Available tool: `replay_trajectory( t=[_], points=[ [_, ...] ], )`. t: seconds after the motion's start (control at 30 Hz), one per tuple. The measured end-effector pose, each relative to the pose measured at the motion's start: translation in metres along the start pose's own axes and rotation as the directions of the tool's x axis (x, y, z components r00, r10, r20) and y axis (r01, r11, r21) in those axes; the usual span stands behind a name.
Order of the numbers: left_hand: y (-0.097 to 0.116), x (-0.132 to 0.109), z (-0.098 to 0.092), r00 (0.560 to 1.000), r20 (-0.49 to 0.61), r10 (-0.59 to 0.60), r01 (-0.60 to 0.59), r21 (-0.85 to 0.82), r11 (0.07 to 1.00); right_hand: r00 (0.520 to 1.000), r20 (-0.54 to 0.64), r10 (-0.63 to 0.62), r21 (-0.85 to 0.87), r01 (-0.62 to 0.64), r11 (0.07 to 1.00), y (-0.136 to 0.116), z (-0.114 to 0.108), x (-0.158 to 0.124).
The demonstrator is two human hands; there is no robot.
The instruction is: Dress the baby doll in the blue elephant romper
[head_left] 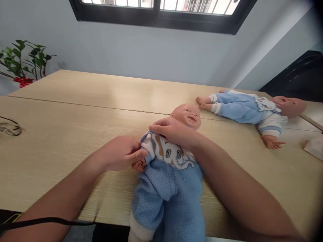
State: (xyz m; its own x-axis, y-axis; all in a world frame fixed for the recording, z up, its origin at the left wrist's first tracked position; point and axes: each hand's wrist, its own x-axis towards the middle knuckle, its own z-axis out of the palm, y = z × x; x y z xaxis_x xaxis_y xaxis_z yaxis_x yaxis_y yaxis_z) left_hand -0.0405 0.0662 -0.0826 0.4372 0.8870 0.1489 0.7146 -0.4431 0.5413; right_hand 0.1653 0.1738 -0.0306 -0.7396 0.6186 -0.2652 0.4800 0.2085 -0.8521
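Observation:
A baby doll point(188, 116) lies on its back at the table's near edge, its head away from me. It wears a fuzzy blue and white outfit point(176, 188) with an elephant face on the chest. My left hand point(123, 153) pinches the white sleeve point(148, 148) at the doll's arm, beside the small doll hand point(138, 165). Across the doll's upper chest reaches my right hand point(171, 129), its fingers closed on the outfit's cloth near the shoulder. The doll's other arm is hidden behind my right forearm.
A second doll point(242, 106) in a similar outfit lies at the right on the wooden table point(63, 134). Eyeglasses point(11, 128) rest at the left edge, and a potted plant point(25, 60) stands at the far left. A black cable point(50, 220) crosses over my left forearm.

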Motion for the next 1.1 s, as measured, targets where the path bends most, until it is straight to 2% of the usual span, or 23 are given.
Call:
replay_trajectory(
  t=[0.07, 0.2, 0.33, 0.47, 0.53, 0.63, 0.7, 0.77, 0.87, 0.93, 1.0, 1.1],
  points=[
    [0.003, 0.0, 0.001, 0.999, 0.034, -0.034, 0.036, -0.063, 0.997, 0.999, 0.029, 0.025, -0.064, -0.023, 0.998, -0.001, 0.002, -0.001],
    [0.009, 0.001, 0.004, 0.992, 0.034, -0.12, 0.124, -0.137, 0.983, 0.998, 0.056, 0.033, -0.168, -0.023, 0.985, -0.005, 0.007, -0.004],
    [0.014, 0.002, 0.01, 0.981, 0.003, -0.193, 0.185, -0.305, 0.934, 1.0, 0.017, 0.001, -0.077, 0.0, 0.997, -0.006, 0.009, -0.004],
    [0.019, 0.004, 0.021, 0.957, 0.038, -0.289, 0.271, -0.48, 0.834, 1.0, -0.017, -0.004, 0.004, 0.004, 1.0, -0.002, 0.005, -0.001],
    [0.02, 0.005, 0.022, 0.953, 0.033, -0.303, 0.279, -0.491, 0.825, 0.998, -0.057, 0.0, 0.034, 0.002, 0.999, 0.003, 0.0, 0.002],
    [0.017, 0.003, 0.012, 0.968, 0.072, -0.242, 0.25, -0.387, 0.888, 0.986, -0.157, 0.057, 0.047, -0.05, 0.998, 0.012, -0.011, 0.007],
    [0.012, 0.0, 0.0, 0.969, 0.151, -0.197, 0.237, -0.321, 0.917, 0.961, -0.256, 0.1, -0.027, -0.11, 0.994, 0.017, -0.017, 0.01],
    [0.003, -0.003, -0.012, 0.956, 0.241, -0.165, 0.243, -0.343, 0.907, 0.922, -0.376, 0.094, -0.157, -0.164, 0.974, 0.021, -0.022, 0.013],
    [-0.015, -0.01, -0.027, 0.918, 0.357, -0.172, 0.332, -0.457, 0.825, 0.846, -0.534, 0.001, -0.358, -0.227, 0.906, 0.025, -0.029, 0.014],
    [-0.029, -0.014, -0.035, 0.887, 0.406, -0.221, 0.417, -0.494, 0.763, 0.81, -0.583, -0.061, -0.454, -0.263, 0.851, 0.025, -0.037, 0.011],
    [-0.043, -0.017, -0.041, 0.871, 0.422, -0.252, 0.456, -0.502, 0.735, 0.814, -0.576, -0.076, -0.503, -0.28, 0.818, 0.023, -0.046, 0.004],
    [-0.063, -0.018, -0.043, 0.884, 0.404, -0.235, 0.438, -0.542, 0.717, 0.863, -0.501, -0.057, -0.5, -0.235, 0.834, 0.022, -0.061, -0.011]
  ],
)
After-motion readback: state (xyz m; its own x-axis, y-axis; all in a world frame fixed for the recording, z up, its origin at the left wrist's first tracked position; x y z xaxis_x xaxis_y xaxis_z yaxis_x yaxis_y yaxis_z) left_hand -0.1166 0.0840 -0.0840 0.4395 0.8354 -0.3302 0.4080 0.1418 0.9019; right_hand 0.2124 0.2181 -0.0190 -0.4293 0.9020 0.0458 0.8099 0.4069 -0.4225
